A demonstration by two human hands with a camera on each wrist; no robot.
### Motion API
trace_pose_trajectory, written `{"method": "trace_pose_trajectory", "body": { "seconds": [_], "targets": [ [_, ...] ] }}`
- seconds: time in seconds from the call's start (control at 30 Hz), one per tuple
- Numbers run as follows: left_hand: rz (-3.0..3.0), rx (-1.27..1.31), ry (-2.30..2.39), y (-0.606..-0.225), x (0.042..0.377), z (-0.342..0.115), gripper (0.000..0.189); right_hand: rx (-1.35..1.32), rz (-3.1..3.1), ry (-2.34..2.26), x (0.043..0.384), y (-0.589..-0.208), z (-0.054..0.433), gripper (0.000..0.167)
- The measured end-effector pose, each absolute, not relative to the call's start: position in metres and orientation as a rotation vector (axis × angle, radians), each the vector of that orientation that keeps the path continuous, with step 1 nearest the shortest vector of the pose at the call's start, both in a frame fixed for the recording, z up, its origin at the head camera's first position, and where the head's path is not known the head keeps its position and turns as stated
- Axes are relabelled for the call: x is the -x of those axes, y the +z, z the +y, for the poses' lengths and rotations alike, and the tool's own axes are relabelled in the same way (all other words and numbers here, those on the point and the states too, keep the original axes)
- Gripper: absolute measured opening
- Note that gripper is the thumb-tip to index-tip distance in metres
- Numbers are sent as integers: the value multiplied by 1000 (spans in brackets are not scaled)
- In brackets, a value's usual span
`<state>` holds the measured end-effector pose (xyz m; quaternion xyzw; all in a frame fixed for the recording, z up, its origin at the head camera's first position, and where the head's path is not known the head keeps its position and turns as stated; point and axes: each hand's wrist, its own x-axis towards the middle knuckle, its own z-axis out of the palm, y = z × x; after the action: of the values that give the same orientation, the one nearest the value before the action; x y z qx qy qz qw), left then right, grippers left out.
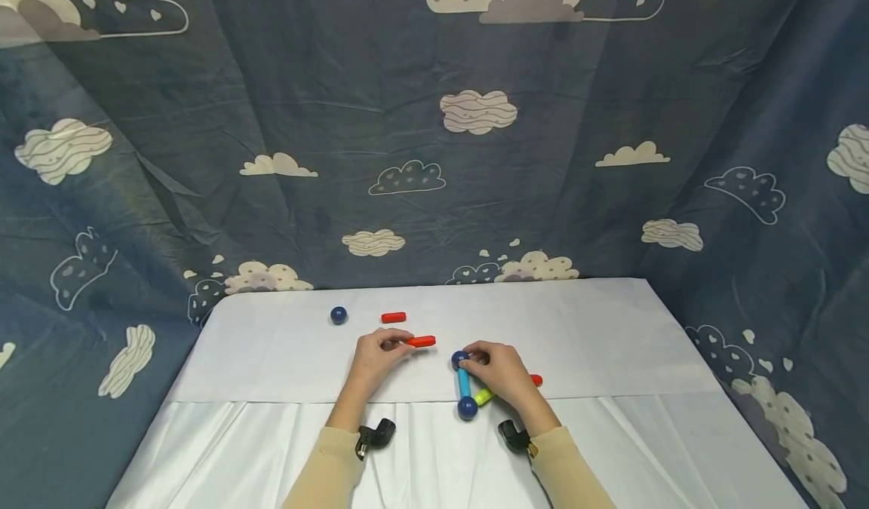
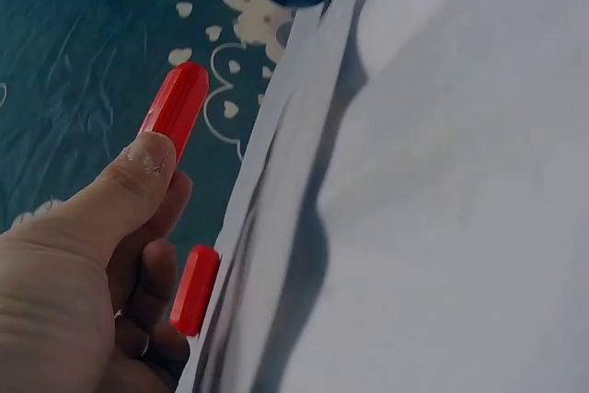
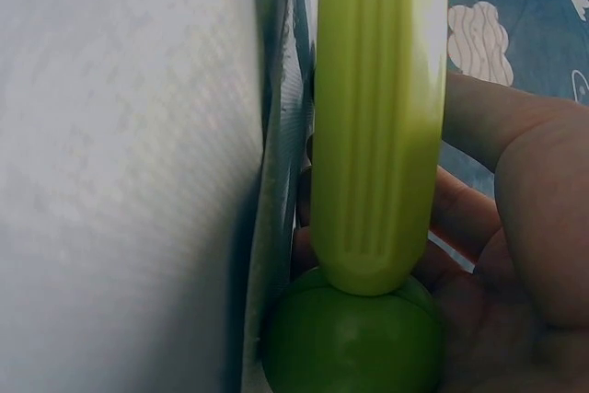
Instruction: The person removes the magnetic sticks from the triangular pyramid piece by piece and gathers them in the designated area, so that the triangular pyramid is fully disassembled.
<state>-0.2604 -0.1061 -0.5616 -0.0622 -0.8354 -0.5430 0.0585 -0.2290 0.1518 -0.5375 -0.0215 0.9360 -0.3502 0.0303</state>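
In the head view my left hand (image 1: pixel 382 357) pinches a red rod (image 1: pixel 424 341) between thumb and fingers, its free end pointing right; the rod (image 2: pixel 177 108) shows up close in the left wrist view. My right hand (image 1: pixel 504 372) grips a dark blue ball (image 1: pixel 459 359) at the upper end of a light blue rod (image 1: pixel 465 383). A second dark blue ball (image 1: pixel 467 408) sits at that rod's lower end. From there a yellow-green rod (image 1: pixel 483 397) runs under the right hand; in the right wrist view it meets a green ball (image 3: pixel 354 338), hidden in the head view.
Another red rod (image 1: pixel 394 317) and a loose dark blue ball (image 1: pixel 338 315) lie farther back on the white-covered table (image 1: pixel 611 343). A red piece (image 1: pixel 536 380) peeks out beyond the right hand. A dark cloud-patterned curtain (image 1: pixel 407 215) hangs behind and along the sides.
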Motion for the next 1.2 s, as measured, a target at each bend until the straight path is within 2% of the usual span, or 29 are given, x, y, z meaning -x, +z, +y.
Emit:
{"method": "trace_pose_trajectory", "body": {
  "seconds": [0.53,1.2],
  "targets": [
    [-2478,-37,-1469,-563,277,-127,22,91,2892,-1099,231,-538,153,27],
    [-2522,-86,-1335,-570,293,-132,19,99,2902,-1098,229,-539,154,26]
  ]
}}
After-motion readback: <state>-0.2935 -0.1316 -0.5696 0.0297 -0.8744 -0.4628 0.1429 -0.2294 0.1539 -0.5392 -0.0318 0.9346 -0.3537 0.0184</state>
